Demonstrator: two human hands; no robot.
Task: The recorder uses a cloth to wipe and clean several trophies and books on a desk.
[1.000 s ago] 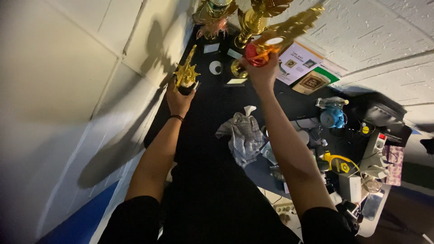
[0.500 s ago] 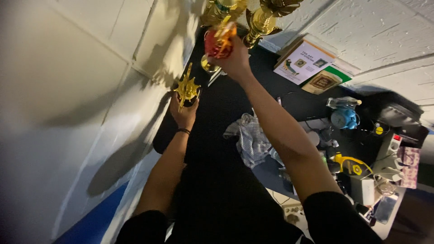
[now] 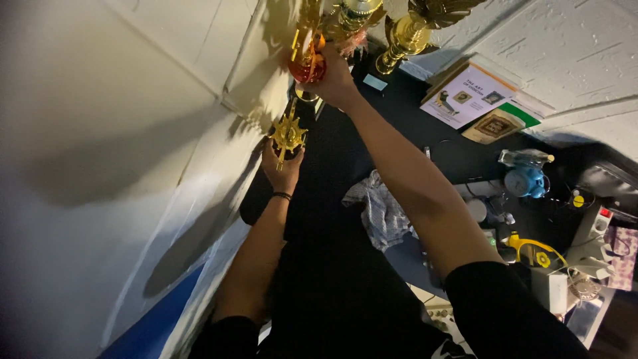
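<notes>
The person's left hand [image 3: 282,169] was closed around the base of a small gold star-shaped trophy [image 3: 288,133], holding it upright close to the white wall [image 3: 100,166], just above the left edge of the black-covered table [image 3: 372,126]. The right hand [image 3: 335,83] reached further up the table with its fingers wrapped around the stem of a red-and-gold trophy [image 3: 307,60], held among the larger gold trophies [image 3: 405,30] standing at the far end. Judging by both grips, the step in hand looked like arranging trophies along the back of the table; the next move would call for steadying the red-and-gold piece without knocking its tall neighbours. A crumpled grey cloth [image 3: 379,213] lay near the right forearm, booklets [image 3: 475,96] sat further right, and a blue tape dispenser [image 3: 525,179] stood among the clutter beyond.
</notes>
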